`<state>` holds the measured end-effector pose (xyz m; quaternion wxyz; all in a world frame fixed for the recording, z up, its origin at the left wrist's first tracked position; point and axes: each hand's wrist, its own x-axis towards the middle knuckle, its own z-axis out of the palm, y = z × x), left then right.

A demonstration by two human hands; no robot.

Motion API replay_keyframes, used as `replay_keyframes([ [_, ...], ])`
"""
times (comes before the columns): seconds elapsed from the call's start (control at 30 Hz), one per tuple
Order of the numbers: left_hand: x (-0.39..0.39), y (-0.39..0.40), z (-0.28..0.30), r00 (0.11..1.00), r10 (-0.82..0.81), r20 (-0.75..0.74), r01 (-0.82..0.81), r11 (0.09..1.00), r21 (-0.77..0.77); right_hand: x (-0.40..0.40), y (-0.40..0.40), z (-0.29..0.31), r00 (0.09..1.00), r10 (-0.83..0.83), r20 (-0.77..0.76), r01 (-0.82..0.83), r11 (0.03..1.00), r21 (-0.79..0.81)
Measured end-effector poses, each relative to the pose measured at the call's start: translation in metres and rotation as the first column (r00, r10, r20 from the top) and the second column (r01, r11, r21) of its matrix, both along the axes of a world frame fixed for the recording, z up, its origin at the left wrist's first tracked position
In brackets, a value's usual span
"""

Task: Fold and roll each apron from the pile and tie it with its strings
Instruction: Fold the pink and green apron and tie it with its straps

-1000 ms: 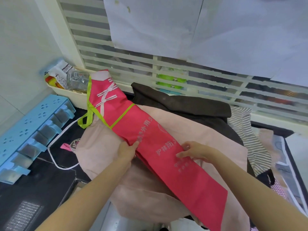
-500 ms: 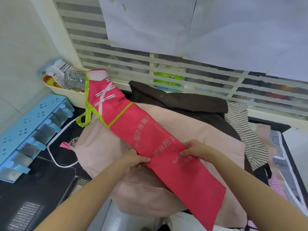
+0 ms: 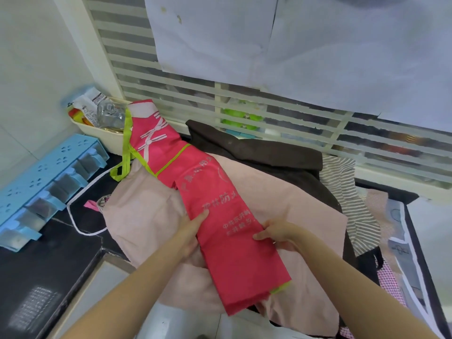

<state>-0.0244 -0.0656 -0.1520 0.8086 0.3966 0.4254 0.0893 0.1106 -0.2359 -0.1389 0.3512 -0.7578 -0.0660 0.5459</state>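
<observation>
A pink-red apron (image 3: 220, 216) with lime green trim and white print lies folded into a long narrow strip, running from the back left toward the front. It rests on a pile topped by a pale pink apron (image 3: 293, 216). My left hand (image 3: 192, 228) lies against the strip's left edge, fingers straight and pressing the fabric. My right hand (image 3: 276, 232) grips the strip's right edge, thumb on top. A lime green strap (image 3: 123, 157) hangs off the apron's far end.
A dark brown cloth (image 3: 256, 152) and a striped cloth (image 3: 349, 196) lie in the pile behind and to the right. A blue plastic rack (image 3: 46, 177) stands at the left, a cream basket (image 3: 107, 140) with packets at the back left. A white cord (image 3: 80, 192) loops on the black counter.
The strip has been folded narrower. Both hands slid toward me along its edges, and its near end now lies straighter.
</observation>
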Motion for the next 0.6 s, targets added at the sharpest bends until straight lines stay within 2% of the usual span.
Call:
replay_keyframes([
  [0.13,-0.005,-0.017,-0.003,0.949,0.143,-0.282,-0.114,0.986,0.119,-0.007,-0.005,-0.004,0.999,-0.008,-0.033,0.012,0.995,0.103],
  [0.2,-0.006,-0.029,0.001,0.927,0.187,-0.325,-0.129,0.973,0.193,-0.005,-0.013,-0.002,1.0,0.028,-0.011,-0.027,0.993,0.114],
  [0.3,-0.011,-0.048,0.003,0.907,0.187,-0.377,-0.044,0.933,0.357,0.0,-0.026,-0.007,0.989,0.119,0.093,-0.12,0.993,0.0],
  [0.4,-0.021,-0.065,0.003,0.916,0.167,-0.366,0.031,0.879,0.477,-0.003,-0.032,-0.01,0.998,0.035,0.059,-0.038,0.998,0.048],
  [0.53,-0.034,-0.074,0.01,0.95,0.183,-0.252,-0.019,0.841,0.54,-0.016,-0.03,-0.009,0.994,-0.057,-0.092,0.068,0.991,0.119],
  [0.6,-0.041,-0.079,0.013,0.964,0.147,-0.223,0.008,0.818,0.575,-0.02,-0.027,-0.009,0.987,-0.077,-0.142,0.095,0.988,0.125],
])
